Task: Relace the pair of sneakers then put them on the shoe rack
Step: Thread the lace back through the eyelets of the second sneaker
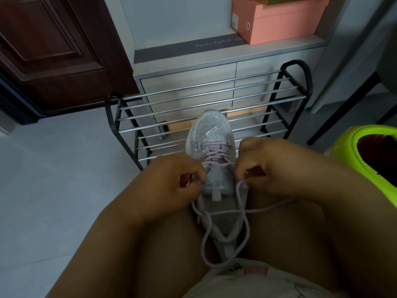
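A grey-white sneaker (211, 134) with glittery panels lies between my knees, toe pointing away toward the shoe rack (204, 97). Its pale lilac lace (223, 211) runs through most eyelets, and the loose ends loop down over the heel onto my lap. My left hand (176, 179) pinches the lace at the left side of the tongue. My right hand (260, 166) pinches the lace at the right side of the tongue. The second sneaker is out of view.
The black-framed rack with metal bars stands right ahead against a grey cabinet (189, 67). A pink box (279, 20) sits on the cabinet. A dark wooden door (53, 50) is at the left, a lime-green bin (369, 155) at the right.
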